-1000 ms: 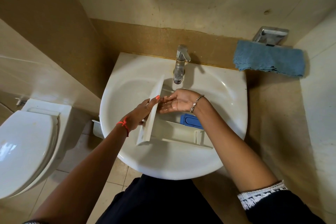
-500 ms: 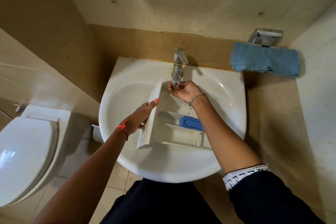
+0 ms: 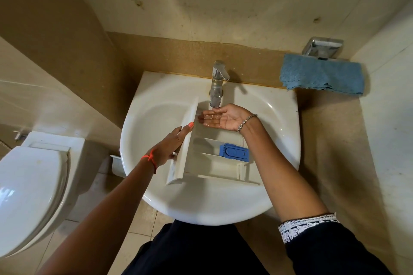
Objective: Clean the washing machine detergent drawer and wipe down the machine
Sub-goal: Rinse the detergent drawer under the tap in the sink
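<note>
Grasping front panel of detergent drawer, lying in sink, with left hand. Having dropped from tap spout, spreading right hand released, palm up, catching water. Judging rinse starting.

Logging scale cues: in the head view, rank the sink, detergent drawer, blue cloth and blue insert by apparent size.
1. sink
2. detergent drawer
3. blue cloth
4. blue insert
Drawer and cloth are close.

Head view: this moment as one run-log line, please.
left hand: holds detergent drawer in sink | right hand: cupped palm-up under faucet, wet | blue cloth: on wall holder
</note>
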